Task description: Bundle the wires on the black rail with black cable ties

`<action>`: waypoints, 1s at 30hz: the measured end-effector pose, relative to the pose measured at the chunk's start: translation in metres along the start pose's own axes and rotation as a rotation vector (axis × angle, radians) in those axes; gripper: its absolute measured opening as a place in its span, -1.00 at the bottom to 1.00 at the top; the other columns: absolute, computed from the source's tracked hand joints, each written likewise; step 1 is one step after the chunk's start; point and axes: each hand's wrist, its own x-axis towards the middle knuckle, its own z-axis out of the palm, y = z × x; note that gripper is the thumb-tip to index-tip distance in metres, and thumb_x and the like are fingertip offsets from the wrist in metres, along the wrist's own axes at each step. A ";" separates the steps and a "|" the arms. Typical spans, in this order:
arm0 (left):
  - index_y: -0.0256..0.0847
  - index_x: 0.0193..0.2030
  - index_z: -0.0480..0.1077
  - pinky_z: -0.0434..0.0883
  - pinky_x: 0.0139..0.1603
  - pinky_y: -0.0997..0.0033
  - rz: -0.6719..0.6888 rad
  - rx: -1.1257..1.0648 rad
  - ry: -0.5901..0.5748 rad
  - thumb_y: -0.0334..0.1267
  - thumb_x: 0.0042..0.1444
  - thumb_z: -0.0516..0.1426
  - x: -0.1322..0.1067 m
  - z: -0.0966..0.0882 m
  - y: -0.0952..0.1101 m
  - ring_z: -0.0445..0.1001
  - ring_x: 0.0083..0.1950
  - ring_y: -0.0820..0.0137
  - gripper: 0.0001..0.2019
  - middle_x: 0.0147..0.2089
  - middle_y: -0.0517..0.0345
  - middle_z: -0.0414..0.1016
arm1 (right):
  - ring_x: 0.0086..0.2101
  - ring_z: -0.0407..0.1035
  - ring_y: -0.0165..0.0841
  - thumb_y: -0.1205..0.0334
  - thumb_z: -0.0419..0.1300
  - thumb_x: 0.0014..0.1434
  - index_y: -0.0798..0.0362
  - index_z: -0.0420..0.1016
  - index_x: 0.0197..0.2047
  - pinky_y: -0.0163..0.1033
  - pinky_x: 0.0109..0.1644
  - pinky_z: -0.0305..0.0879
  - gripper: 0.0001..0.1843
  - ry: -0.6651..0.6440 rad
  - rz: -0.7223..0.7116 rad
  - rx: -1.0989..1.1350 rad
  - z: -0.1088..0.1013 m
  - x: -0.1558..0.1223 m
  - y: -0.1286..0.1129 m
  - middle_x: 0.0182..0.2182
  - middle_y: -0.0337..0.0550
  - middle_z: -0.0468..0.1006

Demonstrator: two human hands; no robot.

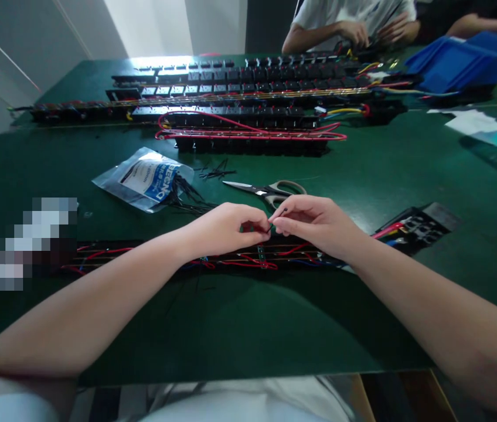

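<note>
Head view: strip (295,256) with red wires lies on the green table (231,328), right below the fingertips, long axis left to right. Both hands are about equally near it, meeting over its middle.

Left hand (242,228) comes in from near left, palm down, fingers curled narrow, thumb and index tips against the right ones. Right hand (316,223) comes from near right, wrist bent in, thumb and index narrow on a thin dark tie (284,210). Tie is tiny here and partly hidden, so it only looks like a tie; can't tell if left fingers close on it too.

Scissors (270,189) just beyond the hands, blades pointing left. Bag (145,179) farther left, dark ties spilling from its right end. Co-worker's hands (354,34) far right, well apart.
</note>
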 end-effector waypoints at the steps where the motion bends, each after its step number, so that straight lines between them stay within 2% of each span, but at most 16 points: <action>1: -0.21 -0.19 0.53 0.35 -0.15 0.48 0.021 -0.005 0.020 -0.22 0.22 0.15 0.000 0.001 0.000 0.52 -0.19 0.44 -0.85 -0.19 0.22 0.61 | -0.45 0.38 -0.45 0.09 0.37 0.14 0.07 0.56 -0.33 -0.34 -0.37 0.30 -0.79 -0.001 -0.002 0.003 0.000 0.000 -0.001 -0.46 -0.23 0.54; 4: -0.22 -0.18 0.53 0.35 -0.14 0.49 0.071 0.001 0.075 -0.24 0.22 0.16 0.000 -0.001 0.000 0.51 -0.20 0.45 -0.85 -0.21 0.22 0.61 | -0.45 0.39 -0.45 0.05 0.37 0.14 0.07 0.54 -0.34 -0.33 -0.37 0.31 -0.75 0.017 -0.001 0.008 0.001 0.001 -0.002 -0.46 -0.23 0.54; 9: -0.23 -0.20 0.52 0.35 -0.16 0.50 0.058 0.008 0.101 -0.23 0.22 0.16 -0.002 -0.002 -0.001 0.50 -0.24 0.47 -0.86 -0.25 0.22 0.60 | -0.45 0.39 -0.44 0.01 0.38 0.13 0.05 0.55 -0.32 -0.32 -0.35 0.34 -0.73 0.039 0.014 -0.002 0.000 0.002 -0.002 -0.47 -0.23 0.54; 12: -0.21 -0.19 0.53 0.35 -0.16 0.48 0.046 0.040 0.093 -0.23 0.22 0.15 -0.004 0.003 -0.002 0.51 -0.24 0.46 -0.85 -0.24 0.22 0.60 | -0.45 0.40 -0.45 0.01 0.39 0.12 0.04 0.55 -0.32 -0.34 -0.34 0.34 -0.74 0.055 0.013 0.019 0.000 0.002 0.000 -0.48 -0.26 0.54; 17: -0.24 -0.21 0.53 0.34 -0.14 0.46 0.106 0.156 0.071 -0.25 0.23 0.14 -0.005 0.008 -0.001 0.51 -0.20 0.42 -0.84 -0.21 0.15 0.60 | -0.47 0.39 -0.46 0.04 0.40 0.10 0.02 0.55 -0.32 -0.34 -0.35 0.35 -0.76 0.093 0.016 0.019 -0.001 0.002 -0.001 -0.50 -0.28 0.53; 22: -0.24 -0.21 0.53 0.35 -0.13 0.47 0.089 0.116 0.076 -0.25 0.23 0.14 -0.006 0.008 -0.002 0.52 -0.20 0.42 -0.84 -0.20 0.16 0.61 | -0.49 0.39 -0.47 0.10 0.40 0.09 0.03 0.54 -0.33 -0.35 -0.37 0.36 -0.79 0.130 0.003 0.057 0.001 0.002 -0.001 -0.50 -0.29 0.53; 30: -0.23 -0.19 0.54 0.36 -0.12 0.48 0.061 0.109 0.057 -0.22 0.22 0.14 -0.005 0.007 0.000 0.53 -0.19 0.42 -0.82 -0.19 0.15 0.62 | -0.48 0.40 -0.44 0.10 0.40 0.09 0.02 0.53 -0.32 -0.31 -0.36 0.39 -0.79 0.108 0.006 0.072 0.001 0.001 -0.001 -0.49 -0.26 0.53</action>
